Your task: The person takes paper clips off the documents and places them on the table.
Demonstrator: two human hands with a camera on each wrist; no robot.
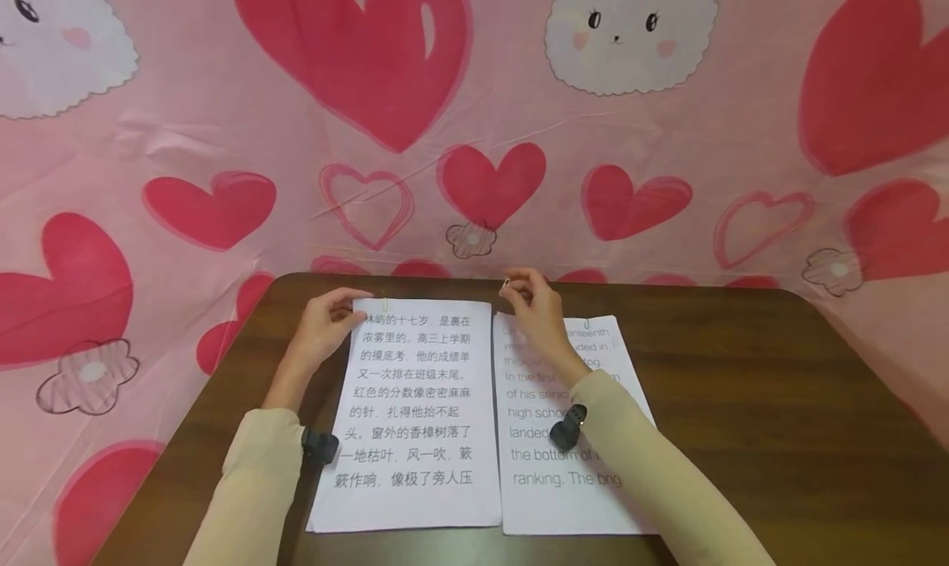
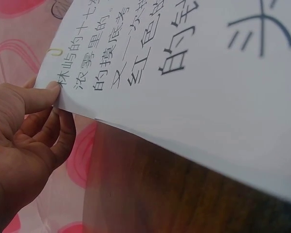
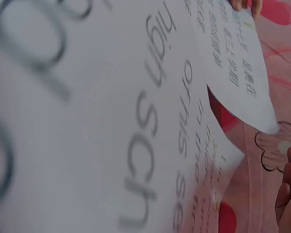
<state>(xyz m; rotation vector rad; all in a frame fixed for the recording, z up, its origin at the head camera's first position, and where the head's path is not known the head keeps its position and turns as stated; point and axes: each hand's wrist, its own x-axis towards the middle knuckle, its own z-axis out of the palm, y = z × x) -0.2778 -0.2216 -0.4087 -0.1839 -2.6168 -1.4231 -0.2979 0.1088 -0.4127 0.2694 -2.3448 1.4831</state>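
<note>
My left hand [image 1: 324, 325] pinches the top left corner of a sheet of paper with Chinese text [image 1: 415, 385], thumb on the printed face and fingers behind. A yellow paper clip [image 2: 55, 52] sits on that sheet's top edge, just beyond the thumb. Between the thumb and fingertips of my right hand [image 1: 539, 311] is a small pale paper clip [image 1: 506, 287], held above the gap between the two sheets' tops. Below the right forearm lies a sheet with English text [image 1: 549, 508], partly hidden by it. A green paper clip [image 1: 586, 323] is on its top edge.
The sheets lie side by side on a dark brown wooden table [image 1: 741, 434]. Behind its far edge hangs a pink cloth [image 1: 519, 121] printed with hearts and white faces. Black wrist cameras [image 1: 320, 446] are strapped over both sleeves.
</note>
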